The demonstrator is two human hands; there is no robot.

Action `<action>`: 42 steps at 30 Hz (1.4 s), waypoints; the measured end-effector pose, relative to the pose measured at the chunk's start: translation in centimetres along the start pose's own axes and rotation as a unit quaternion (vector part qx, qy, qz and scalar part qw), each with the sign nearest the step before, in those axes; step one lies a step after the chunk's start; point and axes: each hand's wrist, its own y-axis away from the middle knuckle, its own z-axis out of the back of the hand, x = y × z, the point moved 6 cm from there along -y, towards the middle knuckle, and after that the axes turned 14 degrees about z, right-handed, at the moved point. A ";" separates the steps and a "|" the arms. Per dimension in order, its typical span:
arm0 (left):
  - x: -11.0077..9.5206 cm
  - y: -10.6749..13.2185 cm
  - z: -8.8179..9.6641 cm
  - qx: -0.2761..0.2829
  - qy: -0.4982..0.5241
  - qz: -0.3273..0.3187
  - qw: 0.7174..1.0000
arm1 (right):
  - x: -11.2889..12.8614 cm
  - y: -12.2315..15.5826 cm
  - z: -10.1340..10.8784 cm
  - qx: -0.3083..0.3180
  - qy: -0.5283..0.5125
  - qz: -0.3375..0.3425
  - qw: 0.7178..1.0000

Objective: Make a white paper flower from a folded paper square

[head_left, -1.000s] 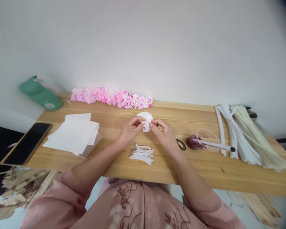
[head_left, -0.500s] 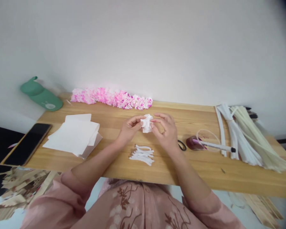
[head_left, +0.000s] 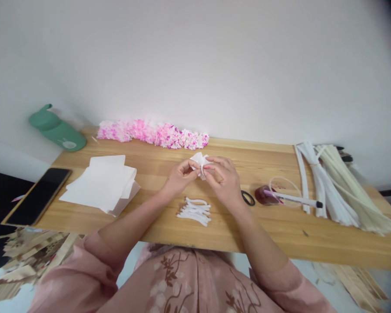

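Above the middle of the wooden table (head_left: 156,226), both hands pinch a small crumpled white tissue piece (head_left: 199,159). My left hand (head_left: 180,177) grips its left side with thumb and fingers closed. My right hand (head_left: 223,178) closes on its right side, partly covering it. Just below the hands lies a small pile of white ties (head_left: 194,210). A stack of white tissue sheets (head_left: 101,184) lies to the left.
A row of pink and white tissue flowers (head_left: 153,133) runs along the wall. A green bottle (head_left: 57,129) and a black phone (head_left: 37,195) sit at the left. Scissors (head_left: 247,198), a dark red dish (head_left: 264,196), a pen (head_left: 293,198) and white and cream sticks (head_left: 335,182) lie to the right.
My right hand's fingers, spread half a second ago, have closed onto the tissue piece again. The tissue looks more bunched and is more hidden between the hands.
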 end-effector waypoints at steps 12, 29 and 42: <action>0.3 0.1 0.6 -0.042 -0.090 -0.029 0.995 | 0.4 0.1 0.0 0.004 0.056 0.049 0.997; -1.2 1.0 0.1 -0.079 -0.178 -0.072 0.978 | 0.8 0.3 -0.4 0.010 0.047 0.041 0.998; -0.7 0.6 0.3 -0.065 -0.144 -0.061 0.986 | 0.6 0.3 -0.2 0.002 0.028 0.023 0.999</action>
